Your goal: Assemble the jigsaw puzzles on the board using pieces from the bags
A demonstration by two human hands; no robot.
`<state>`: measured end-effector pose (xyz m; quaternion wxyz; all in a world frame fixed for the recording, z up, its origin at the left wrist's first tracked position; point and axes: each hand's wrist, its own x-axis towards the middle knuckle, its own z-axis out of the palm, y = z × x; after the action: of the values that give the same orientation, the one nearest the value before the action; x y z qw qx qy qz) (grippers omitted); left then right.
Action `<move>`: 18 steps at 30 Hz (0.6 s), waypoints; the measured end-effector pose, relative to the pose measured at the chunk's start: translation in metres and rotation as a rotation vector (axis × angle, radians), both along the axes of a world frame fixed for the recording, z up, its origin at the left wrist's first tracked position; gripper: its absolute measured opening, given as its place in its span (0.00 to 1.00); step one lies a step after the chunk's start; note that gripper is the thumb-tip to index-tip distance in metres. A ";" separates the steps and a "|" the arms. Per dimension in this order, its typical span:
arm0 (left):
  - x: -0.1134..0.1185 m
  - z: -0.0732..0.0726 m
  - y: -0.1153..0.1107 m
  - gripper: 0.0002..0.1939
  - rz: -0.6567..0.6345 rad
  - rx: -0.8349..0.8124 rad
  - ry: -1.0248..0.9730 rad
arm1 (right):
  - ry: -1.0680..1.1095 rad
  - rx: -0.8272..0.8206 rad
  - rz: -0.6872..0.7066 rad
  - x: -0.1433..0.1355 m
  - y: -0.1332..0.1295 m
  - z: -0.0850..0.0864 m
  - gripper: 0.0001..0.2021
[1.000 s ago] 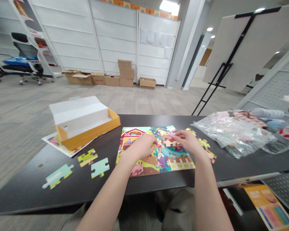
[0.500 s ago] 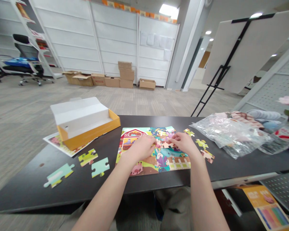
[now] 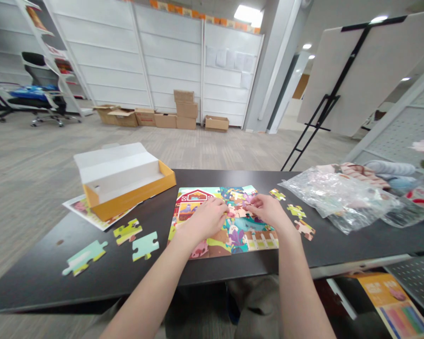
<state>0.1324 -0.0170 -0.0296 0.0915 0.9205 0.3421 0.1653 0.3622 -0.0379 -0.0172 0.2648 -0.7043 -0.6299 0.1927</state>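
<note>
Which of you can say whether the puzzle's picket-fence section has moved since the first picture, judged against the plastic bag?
Yes: the picket-fence section has shifted left, farther from the plastic bag.

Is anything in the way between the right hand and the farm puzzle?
No, nothing that shows: the right hand is right at the puzzle, fingertips over its pictures. Three loose pieces lie beyond that hand, to its right, so they don't block it.

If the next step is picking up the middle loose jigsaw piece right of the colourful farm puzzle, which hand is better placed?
Right, most likely. The right hand is over the right half of the puzzle, near that yellow-green piece; the left hand is farther off, with the right in its way.
</note>
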 end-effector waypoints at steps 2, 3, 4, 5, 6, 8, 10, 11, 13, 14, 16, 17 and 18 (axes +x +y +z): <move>0.000 0.000 -0.001 0.13 -0.001 0.000 0.002 | -0.028 0.005 0.002 0.000 0.000 0.000 0.10; 0.000 0.000 -0.001 0.13 -0.001 0.000 0.005 | -0.043 0.008 0.003 0.000 0.000 0.001 0.10; 0.000 0.000 -0.002 0.13 -0.002 0.001 0.010 | -0.058 0.012 0.003 -0.001 -0.001 0.001 0.10; -0.001 0.000 -0.002 0.13 -0.002 0.000 0.016 | -0.070 0.012 0.002 -0.002 -0.001 0.002 0.10; -0.001 0.000 -0.002 0.13 0.000 -0.001 0.020 | -0.077 0.011 0.001 -0.002 -0.001 0.003 0.10; -0.001 -0.001 -0.003 0.13 0.009 -0.001 0.028 | -0.075 0.001 -0.005 -0.004 -0.002 0.004 0.09; 0.001 -0.001 -0.005 0.13 0.027 0.014 0.032 | -0.061 -0.015 -0.010 -0.005 -0.002 0.004 0.08; 0.002 -0.001 -0.006 0.14 0.037 0.026 0.031 | -0.054 -0.022 -0.009 -0.005 -0.002 0.004 0.08; 0.007 0.000 -0.010 0.14 0.045 0.044 0.034 | -0.043 -0.026 -0.003 -0.005 -0.002 0.003 0.07; 0.010 0.000 -0.012 0.14 0.045 0.045 0.038 | -0.034 -0.021 0.004 -0.004 -0.002 0.003 0.08; 0.018 0.002 -0.015 0.13 0.042 0.035 0.048 | 0.000 -0.009 0.017 -0.002 -0.002 0.002 0.09; 0.021 0.002 -0.016 0.13 0.046 0.031 0.049 | 0.026 -0.006 0.019 -0.001 -0.002 0.002 0.09; 0.024 0.002 -0.017 0.14 0.053 0.028 0.046 | 0.055 -0.007 0.017 0.000 -0.002 0.002 0.09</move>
<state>0.1569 -0.0338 -0.0271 0.0663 0.9158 0.3659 0.1514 0.3620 -0.0401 -0.0152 0.2781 -0.6942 -0.6276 0.2164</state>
